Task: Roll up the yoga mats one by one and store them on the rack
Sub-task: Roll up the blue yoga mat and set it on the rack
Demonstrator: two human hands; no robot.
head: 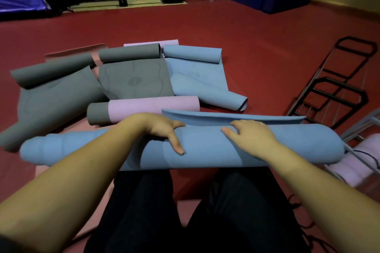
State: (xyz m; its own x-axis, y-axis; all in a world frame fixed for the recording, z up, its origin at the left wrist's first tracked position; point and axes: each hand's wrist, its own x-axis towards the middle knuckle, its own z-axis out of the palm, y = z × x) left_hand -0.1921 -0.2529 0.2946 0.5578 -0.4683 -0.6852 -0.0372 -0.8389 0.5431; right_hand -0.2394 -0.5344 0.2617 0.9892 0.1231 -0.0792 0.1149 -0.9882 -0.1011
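Both hands clamp the blue roll [205,154], left hand [164,129] at nine o'clock, right hand [250,135] at three; rolling's nearly done; tuck the loose flap [236,116], then lift toward the rack [337,80] at two.

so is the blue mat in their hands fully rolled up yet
No, the blue mat has a loose flap at its far edge, not yet wound in.

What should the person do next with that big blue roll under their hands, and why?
Probably roll it forward a little more. Both the left hand and the right hand grip the top of the blue mat roll, and a loose flap of the same mat lies unrolled just beyond it. Winding that in would finish the roll before it goes to the black rack.
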